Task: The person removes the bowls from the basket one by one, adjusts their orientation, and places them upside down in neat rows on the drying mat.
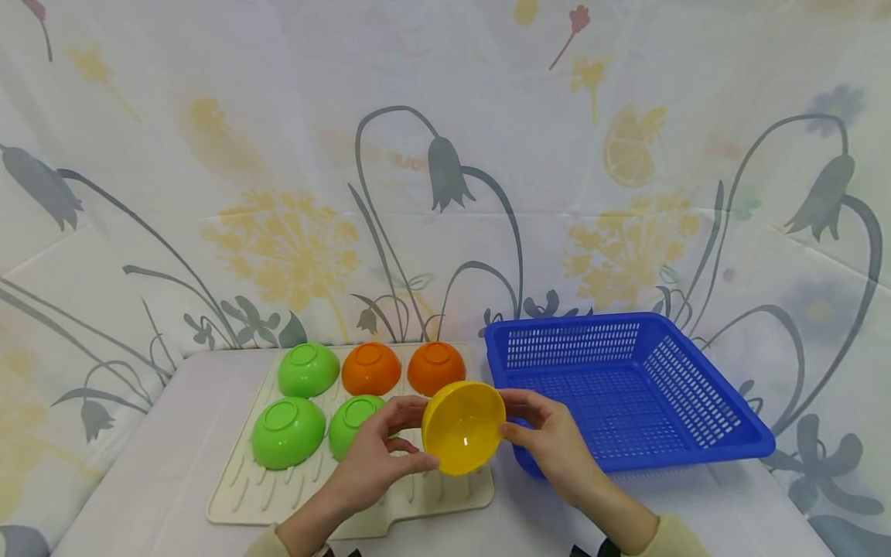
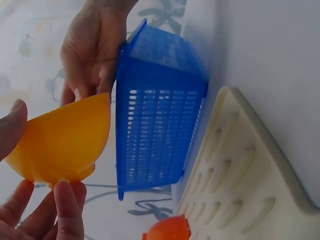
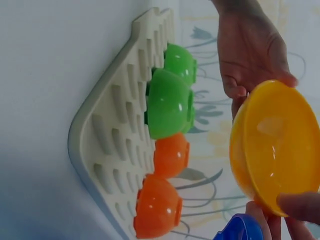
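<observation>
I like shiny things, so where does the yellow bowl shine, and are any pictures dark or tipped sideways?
Head view: bright and even, with a small white glint inside the yellow bowl. Right wrist view: dimmer, turned sideways, glints on the bowl and a green bowl. Left wrist view: also sideways, with no glint.

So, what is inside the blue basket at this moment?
In the head view the blue basket shows only its own perforated floor and walls; no bowl lies in it. The near left corner is covered by the right hand and the yellow bowl, so that part stays unseen.
</observation>
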A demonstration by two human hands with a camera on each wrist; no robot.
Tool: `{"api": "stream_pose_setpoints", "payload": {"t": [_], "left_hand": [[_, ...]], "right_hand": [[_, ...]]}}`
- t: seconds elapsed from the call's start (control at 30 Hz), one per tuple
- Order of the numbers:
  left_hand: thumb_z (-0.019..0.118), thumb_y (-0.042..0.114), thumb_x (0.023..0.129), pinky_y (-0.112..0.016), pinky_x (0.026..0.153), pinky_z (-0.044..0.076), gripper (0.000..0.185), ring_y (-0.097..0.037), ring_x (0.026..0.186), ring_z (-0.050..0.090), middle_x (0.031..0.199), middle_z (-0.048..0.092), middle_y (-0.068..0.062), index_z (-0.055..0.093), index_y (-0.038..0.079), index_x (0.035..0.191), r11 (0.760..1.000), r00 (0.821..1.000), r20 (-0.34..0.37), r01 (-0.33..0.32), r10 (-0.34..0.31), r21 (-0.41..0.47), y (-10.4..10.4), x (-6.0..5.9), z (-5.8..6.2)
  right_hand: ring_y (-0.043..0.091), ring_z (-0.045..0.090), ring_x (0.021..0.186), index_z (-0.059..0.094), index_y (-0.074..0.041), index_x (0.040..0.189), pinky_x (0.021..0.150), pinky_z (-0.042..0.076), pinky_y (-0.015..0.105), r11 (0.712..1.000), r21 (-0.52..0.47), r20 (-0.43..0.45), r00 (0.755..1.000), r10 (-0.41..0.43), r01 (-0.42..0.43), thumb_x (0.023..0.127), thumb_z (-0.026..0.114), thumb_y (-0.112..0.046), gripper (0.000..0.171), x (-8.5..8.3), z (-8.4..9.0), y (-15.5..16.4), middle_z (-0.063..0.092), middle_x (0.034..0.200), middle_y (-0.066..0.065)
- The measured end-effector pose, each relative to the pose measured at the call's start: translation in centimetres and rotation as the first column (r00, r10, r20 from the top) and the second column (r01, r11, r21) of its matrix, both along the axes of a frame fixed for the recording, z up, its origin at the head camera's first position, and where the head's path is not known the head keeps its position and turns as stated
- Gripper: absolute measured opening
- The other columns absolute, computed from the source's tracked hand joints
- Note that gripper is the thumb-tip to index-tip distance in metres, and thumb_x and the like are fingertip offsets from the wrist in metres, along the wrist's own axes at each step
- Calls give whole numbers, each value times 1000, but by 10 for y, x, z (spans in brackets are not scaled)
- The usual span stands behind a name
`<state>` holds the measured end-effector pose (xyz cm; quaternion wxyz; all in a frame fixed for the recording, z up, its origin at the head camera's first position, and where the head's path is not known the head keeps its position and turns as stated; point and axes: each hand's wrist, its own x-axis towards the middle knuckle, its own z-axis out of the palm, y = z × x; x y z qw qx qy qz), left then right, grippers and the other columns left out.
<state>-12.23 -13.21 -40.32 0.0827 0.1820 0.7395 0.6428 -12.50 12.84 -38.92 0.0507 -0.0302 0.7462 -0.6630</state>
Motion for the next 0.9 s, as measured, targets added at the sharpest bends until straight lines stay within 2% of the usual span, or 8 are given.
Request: {"api": "stream_pose_setpoints", "payload": {"t": [0.2, 0.33, 0.4, 0.5, 0.57, 0.77, 0.9], "left_hand": [[85, 16, 80, -36, 83, 57, 61, -24, 119, 56, 130, 62, -3, 59, 19, 134, 998, 995, -94, -21, 15, -64, -11, -1, 1], [88, 16, 77, -37, 82, 58, 63, -23, 117, 56, 131, 61, 0, 61, 21, 134, 991, 979, -201, -58, 32, -124, -15, -1, 2], [88, 14, 75, -34, 79, 58, 63, -22, 117, 56, 133, 61, 1, 62, 22, 132, 985, 959, -280, -78, 33, -152, -17, -1, 2], [89, 8, 73, -31, 77, 58, 64, -22, 119, 56, 137, 59, 1, 64, 22, 130, 976, 912, -411, -100, 12, -195, -18, -2, 0], [89, 7, 73, -31, 78, 57, 63, -22, 121, 55, 139, 57, 1, 65, 22, 129, 970, 881, -472, -102, -15, -220, -19, -2, -1], [86, 14, 77, -36, 90, 55, 57, -25, 123, 51, 140, 55, 2, 66, 24, 129, 959, 824, -560, -81, -88, -270, -20, -2, -5], [87, 15, 74, -44, 100, 49, 59, -21, 124, 50, 140, 55, 3, 66, 23, 130, 954, 784, -611, -87, -112, -286, -19, -1, -6]], "right_hand": [[32, 55, 123, 59, -1, 135, 100, 50, 39, 991, 28, -19, 991, 135, -134, 92, 72, -11, 46, 1, 2, 1, 61, 132, 14], [33, 52, 128, 54, -2, 140, 102, 47, 34, 972, 76, -46, 973, 225, -221, 89, 77, -22, 59, 0, 1, 3, 57, 138, 14], [33, 51, 130, 52, -3, 142, 103, 45, 32, 961, 111, -68, 963, 260, -252, 88, 78, -24, 63, -1, 2, 2, 54, 141, 14], [33, 49, 131, 49, -4, 144, 105, 44, 33, 947, 167, -94, 952, 292, -274, 90, 75, -27, 64, -2, 2, -1, 50, 145, 14], [33, 50, 131, 49, -5, 145, 106, 44, 37, 940, 204, -105, 949, 297, -272, 92, 73, -30, 63, -2, 3, -4, 50, 145, 14], [34, 53, 128, 52, -8, 144, 102, 47, 41, 942, 242, -98, 960, 263, -233, 94, 69, -35, 59, -1, 3, -14, 51, 144, 13], [38, 55, 126, 53, -6, 142, 96, 51, 44, 948, 241, -95, 967, 237, -209, 94, 70, -36, 59, 0, 2, -19, 53, 142, 16]]}}
